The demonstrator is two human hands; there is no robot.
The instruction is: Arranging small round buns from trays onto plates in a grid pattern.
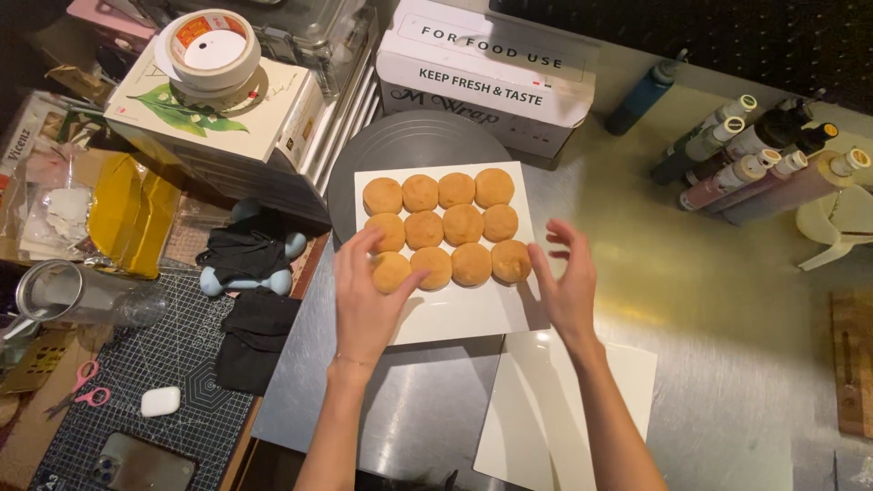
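Note:
Several round golden buns (446,229) sit in rows on a white square board (455,314), which lies on a round grey turntable (400,145). My left hand (364,295) rests on the board's left side, fingers spread and touching the front-left bun. My right hand (568,277) hovers with fingers apart just right of the front-right bun, holding nothing. A second white board (536,418) lies on the steel table below the first.
A white carton of food wrap (482,73) stands behind the turntable. Squeeze bottles (755,164) lie at the right. A box with a tape roll (214,45), black cloths (250,309), pink scissors (86,386) and a phone (136,465) crowd the left.

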